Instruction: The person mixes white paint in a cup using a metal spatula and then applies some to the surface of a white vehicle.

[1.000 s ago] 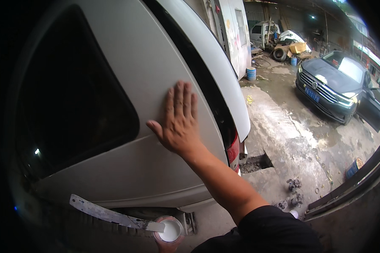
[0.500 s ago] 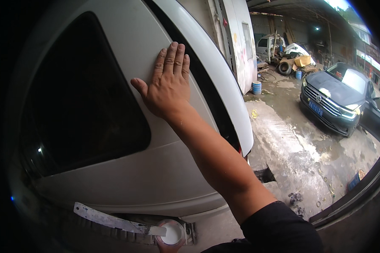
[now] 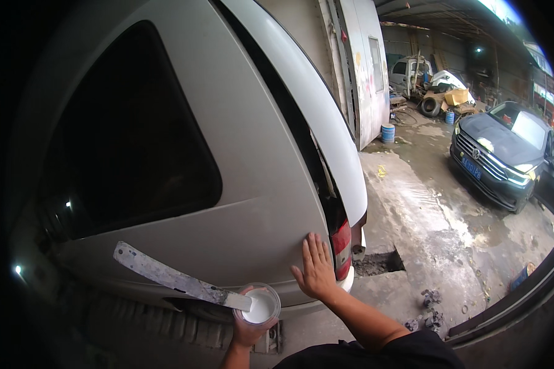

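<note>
My left hand (image 3: 247,332) is wrapped round a clear plastic cup (image 3: 277,307) with white liquid, likely paint, in it. A long flat stir stick (image 3: 172,277), spotted with grey and white, leans out of the cup to the left. Its wet end rests in the liquid. My right hand (image 3: 316,270) lies flat against the pale grey rear side panel (image 3: 252,227) of a vehicle, fingers stretched upward and a little apart. Just right of those fingertips is the red tail light (image 3: 342,249). A dark side window (image 3: 135,141) fills the panel's upper left.
The raised tailgate edge (image 3: 326,117) stands apart from the body, leaving a dark gap. A square pit (image 3: 378,263) opens in the concrete floor at right. Farther off are a dark car (image 3: 505,154) with its door open, a blue bucket (image 3: 388,133) and a tyre (image 3: 431,107).
My right hand has slid down and right, from beside the window to next to the tail light. The cup and stick, in my left hand, have come up higher in view.
</note>
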Available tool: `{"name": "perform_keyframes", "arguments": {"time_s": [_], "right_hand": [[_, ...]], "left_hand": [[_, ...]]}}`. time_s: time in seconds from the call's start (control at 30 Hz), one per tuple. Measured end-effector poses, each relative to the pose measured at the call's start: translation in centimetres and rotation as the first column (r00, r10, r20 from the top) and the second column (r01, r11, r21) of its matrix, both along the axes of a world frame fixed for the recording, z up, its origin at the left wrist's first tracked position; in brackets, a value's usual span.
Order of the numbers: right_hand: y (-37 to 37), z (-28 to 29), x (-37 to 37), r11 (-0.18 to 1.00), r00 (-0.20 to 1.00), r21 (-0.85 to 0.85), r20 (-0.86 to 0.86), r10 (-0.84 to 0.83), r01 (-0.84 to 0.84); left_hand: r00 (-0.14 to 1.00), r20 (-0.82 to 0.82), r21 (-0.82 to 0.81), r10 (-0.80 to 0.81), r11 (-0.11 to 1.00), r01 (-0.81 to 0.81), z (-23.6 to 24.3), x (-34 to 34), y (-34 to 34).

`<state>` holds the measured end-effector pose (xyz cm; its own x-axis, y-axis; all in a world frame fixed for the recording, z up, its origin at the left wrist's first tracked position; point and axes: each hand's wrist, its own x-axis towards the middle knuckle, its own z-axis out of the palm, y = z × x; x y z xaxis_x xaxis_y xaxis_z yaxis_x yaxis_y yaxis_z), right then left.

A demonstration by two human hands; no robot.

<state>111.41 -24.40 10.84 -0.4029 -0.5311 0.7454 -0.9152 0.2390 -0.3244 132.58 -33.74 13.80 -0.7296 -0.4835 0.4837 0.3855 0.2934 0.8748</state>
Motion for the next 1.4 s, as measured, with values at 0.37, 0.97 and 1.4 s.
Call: {"name": "perform_keyframes", "arguments": {"time_s": [0.37,0.97,1.4], "right_hand": [[2.9,3.6,2.8,0.773,0.731,-0.362,0.279,0.622,-0.52],[-1.5,12.2,1.9,0.846,0.906,-0.527,0.315,0.281,-0.079],[-1.9,12.8,-0.8,0.836,0.889,-0.522,0.288,0.357,-0.167]], "left_hand": [[0.983,0.071,0.009,-0.167,0.986,0.166,5.3,-7.1,1.9],[0.978,0.2,-0.169,0.061,0.985,-0.027,25.0,-8.5,-6.4],[0.967,0.25,-0.227,0.048,0.974,0.01,32.6,-13.3,-6.9]]}}
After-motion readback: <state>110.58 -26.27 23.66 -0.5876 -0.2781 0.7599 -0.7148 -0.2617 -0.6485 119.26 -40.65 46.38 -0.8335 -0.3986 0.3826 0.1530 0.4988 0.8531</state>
